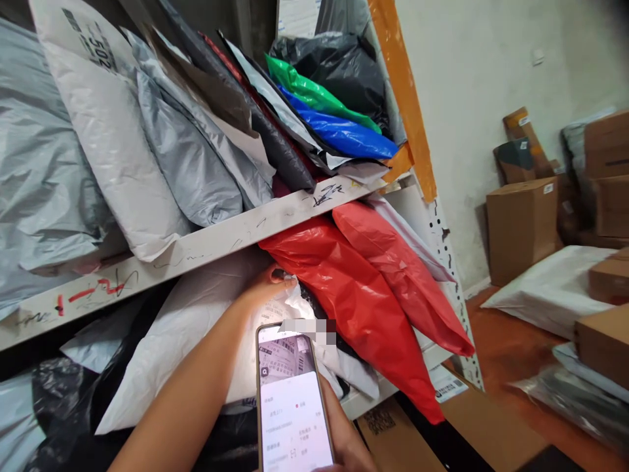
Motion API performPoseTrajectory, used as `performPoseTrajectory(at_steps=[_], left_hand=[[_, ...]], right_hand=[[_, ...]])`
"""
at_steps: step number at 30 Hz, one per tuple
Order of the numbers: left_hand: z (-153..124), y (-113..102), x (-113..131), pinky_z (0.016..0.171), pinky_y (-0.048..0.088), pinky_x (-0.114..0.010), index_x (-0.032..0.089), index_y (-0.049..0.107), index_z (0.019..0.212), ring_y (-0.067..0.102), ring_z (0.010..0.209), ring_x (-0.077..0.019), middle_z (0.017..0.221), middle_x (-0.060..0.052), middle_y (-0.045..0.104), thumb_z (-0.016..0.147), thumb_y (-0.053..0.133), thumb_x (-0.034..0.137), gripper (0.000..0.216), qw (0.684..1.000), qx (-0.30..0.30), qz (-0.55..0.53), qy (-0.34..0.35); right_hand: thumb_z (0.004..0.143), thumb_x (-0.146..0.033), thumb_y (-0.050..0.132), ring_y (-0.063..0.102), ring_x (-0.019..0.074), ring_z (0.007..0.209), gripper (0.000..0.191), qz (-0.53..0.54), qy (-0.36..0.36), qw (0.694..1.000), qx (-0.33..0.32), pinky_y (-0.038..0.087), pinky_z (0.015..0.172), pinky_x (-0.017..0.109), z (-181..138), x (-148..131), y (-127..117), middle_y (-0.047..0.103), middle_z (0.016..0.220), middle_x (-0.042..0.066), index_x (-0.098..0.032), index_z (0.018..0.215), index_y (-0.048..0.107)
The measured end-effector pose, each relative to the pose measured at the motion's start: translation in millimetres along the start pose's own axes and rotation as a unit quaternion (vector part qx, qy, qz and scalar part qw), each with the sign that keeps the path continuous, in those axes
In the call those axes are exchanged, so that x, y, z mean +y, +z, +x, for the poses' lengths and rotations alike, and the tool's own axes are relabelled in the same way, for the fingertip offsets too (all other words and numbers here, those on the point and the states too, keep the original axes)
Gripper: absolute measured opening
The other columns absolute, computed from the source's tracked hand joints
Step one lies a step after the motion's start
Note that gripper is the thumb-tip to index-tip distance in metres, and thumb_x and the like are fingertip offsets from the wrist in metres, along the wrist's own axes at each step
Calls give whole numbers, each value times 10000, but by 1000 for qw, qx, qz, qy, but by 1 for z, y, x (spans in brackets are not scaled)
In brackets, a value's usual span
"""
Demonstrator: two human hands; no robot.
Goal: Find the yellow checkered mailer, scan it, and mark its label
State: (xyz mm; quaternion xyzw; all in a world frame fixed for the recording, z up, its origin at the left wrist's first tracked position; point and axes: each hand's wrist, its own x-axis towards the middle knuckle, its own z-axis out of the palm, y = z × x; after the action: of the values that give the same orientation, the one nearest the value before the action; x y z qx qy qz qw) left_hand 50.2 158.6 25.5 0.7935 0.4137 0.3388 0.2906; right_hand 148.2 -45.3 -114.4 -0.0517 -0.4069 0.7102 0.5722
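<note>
My right hand (pixel 346 429) is wrapped round a smartphone (pixel 295 419), held upright at the bottom middle. Its lit screen has a camera picture of a printed label at the top and lines of text below. Beyond the phone, my left hand (pixel 269 286) reaches under the shelf board and grips the crumpled upper edge of a white mailing bag (pixel 275 311). A printed label shows on this bag, partly hidden by the phone. Two red mailing bags (pixel 344 275) hang out of the lower shelf just right of my left hand.
Above the shelf board (pixel 196 249) lean several grey, white, green and blue mailing bags (pixel 339 124). Another white bag (pixel 162 347) and black bags (pixel 63 393) lie on the lower shelf. At right, cardboard boxes (pixel 521 223) and a large white parcel (pixel 555 288) rest on the reddish floor.
</note>
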Motion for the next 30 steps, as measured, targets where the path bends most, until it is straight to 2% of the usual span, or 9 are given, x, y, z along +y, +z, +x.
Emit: performPoseTrajectory(at_steps=[3,8,13,15,18,20,22,25,30], left_hand=[[-1,1,1,677,501,-340,190,536,1121,654,818,-248,873,-73,675,537,753,589,739,1000,13,7,-23],[4,0,-5,704,490,-340,168,544,1125,651,795,-237,843,-67,672,530,757,601,766,1000,13,7,3],[4,-3,-7,732,499,-368,175,525,1182,661,852,-263,896,-80,685,573,746,586,766,1000,0,13,6],[3,-4,-4,747,503,-369,176,524,1186,659,886,-269,924,-85,689,578,746,575,760,1000,-4,14,7],[1,-3,1,719,513,-361,161,527,1176,665,872,-274,917,-95,697,571,750,558,758,1000,-6,15,3],[1,-3,3,699,515,-358,154,523,1183,669,858,-277,918,-102,702,568,753,548,766,1000,-8,17,4],[2,-3,3,690,515,-356,148,519,1190,670,857,-280,934,-110,702,571,750,547,772,1000,-10,24,12],[2,-4,2,672,515,-357,140,511,1194,670,856,-286,927,-111,702,584,735,559,773,999,-12,31,17],[1,-2,5,697,520,-361,152,519,1177,670,873,-286,919,-100,708,561,743,556,770,1000,-8,18,0]], right_hand=[[584,-361,803,681,336,1012,1121,21,12,1000,-18,471,897,463,-9,-4,1,715,1100,107,-222,1443,96],[625,-351,779,630,342,1111,904,-3,28,1000,-7,493,862,403,-22,-15,-1,684,1182,92,-260,1387,300],[589,-395,831,663,350,1044,1039,-5,3,998,70,452,968,500,-26,-14,-15,655,1238,71,-324,1430,225],[631,-472,800,690,331,986,905,-1,16,997,81,468,950,521,-21,-10,-26,713,1121,72,-309,1393,340],[688,-668,659,729,305,819,642,34,57,995,77,527,854,520,-12,-7,-42,763,853,75,-229,1153,609],[679,-777,557,737,291,775,665,69,81,991,78,554,816,470,-9,-8,-48,767,778,85,-183,945,698],[692,-815,484,741,266,782,715,108,91,988,69,568,795,385,-11,-10,-49,775,766,95,-155,812,730],[715,-767,526,741,227,780,642,146,83,985,39,565,796,327,-15,-13,-47,780,765,70,-164,767,742],[671,-745,609,678,280,1023,578,94,63,988,102,493,945,382,-16,-15,-45,766,812,74,-188,778,722]])
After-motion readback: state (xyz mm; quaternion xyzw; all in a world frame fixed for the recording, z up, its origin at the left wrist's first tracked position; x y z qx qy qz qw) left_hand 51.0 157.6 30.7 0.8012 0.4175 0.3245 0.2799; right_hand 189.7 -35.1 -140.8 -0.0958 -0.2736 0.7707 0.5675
